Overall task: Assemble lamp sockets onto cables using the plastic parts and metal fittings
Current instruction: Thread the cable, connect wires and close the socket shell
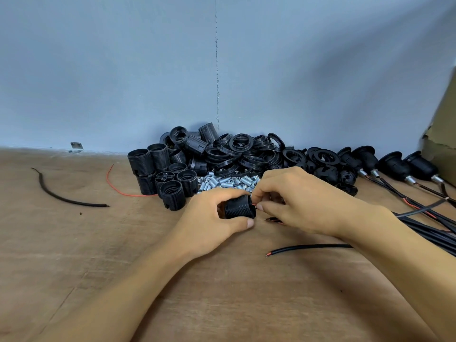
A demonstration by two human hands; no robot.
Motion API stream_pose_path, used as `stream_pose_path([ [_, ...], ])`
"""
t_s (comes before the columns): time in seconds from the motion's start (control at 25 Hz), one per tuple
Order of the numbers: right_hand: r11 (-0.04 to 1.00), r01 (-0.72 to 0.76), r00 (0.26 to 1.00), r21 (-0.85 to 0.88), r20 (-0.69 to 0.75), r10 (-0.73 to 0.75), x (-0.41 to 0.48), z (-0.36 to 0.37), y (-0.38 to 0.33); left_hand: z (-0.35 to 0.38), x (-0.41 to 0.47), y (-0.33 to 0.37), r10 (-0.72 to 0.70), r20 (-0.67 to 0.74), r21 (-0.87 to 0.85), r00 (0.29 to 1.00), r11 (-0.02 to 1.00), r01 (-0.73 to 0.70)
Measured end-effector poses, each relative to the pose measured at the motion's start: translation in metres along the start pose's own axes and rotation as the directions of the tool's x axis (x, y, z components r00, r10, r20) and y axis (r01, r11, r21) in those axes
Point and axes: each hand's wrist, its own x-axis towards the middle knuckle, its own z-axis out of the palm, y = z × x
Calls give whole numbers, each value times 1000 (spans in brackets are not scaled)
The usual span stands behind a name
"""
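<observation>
Black threaded shell [240, 207] lies sideways in the left hand [209, 223], just above the tabletop [123, 243] and in front of the heap of fittings [229, 181]. That hand's fingers curl over the top of the shell and the thumb presses under its near rim. The right hand [303, 201] meets it at that end, where its fingers [261, 208] pinch a thin red wire [254, 205] right at the shell's mouth. A dark cable end [272, 220] pokes out below the palm.

Judging by this, the step in hand is feeding the cable's leads into the shell — an early stage for this unit, since no ring or fitting is on it yet. Whether the wire tip has already entered a hole cannot be told.

The next move likely calls for a steady left grip and a short, straight push on the red wire. The second lead would need to follow without kinking.

Spare shells [160, 174] and rings [246, 151] are piled behind. Finished sockets [394, 166] lie to the right, and another cable [308, 248] rests near the right wrist.
</observation>
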Motion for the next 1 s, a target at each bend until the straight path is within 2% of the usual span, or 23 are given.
stream_pose_path([
  [0.12, 1000, 7, 1000, -18, 8, -7, 0, 0, 1, -1, 1, -1, -31, 26, 1, 999, 1000, 31],
  [0.24, 1000, 16, 1000, -8, 3, -16, 1, 0, 1, -3, 3, -4, -102, 34, -92, 994, 990, 105],
  [0.52, 996, -15, 1000, 92, -24, 17, 2, 7, 5, -8, 5, -11, -37, 103, -203, 994, 978, 57],
  [0.8, 988, -53, 997, 142, -48, 60, 2, 10, 7, -10, 6, -15, -15, 120, -205, 993, 978, 39],
  [1.0, 991, -45, 998, 129, -41, 51, 2, 11, 9, -7, 6, -16, -2, 72, -178, 997, 984, 15],
])
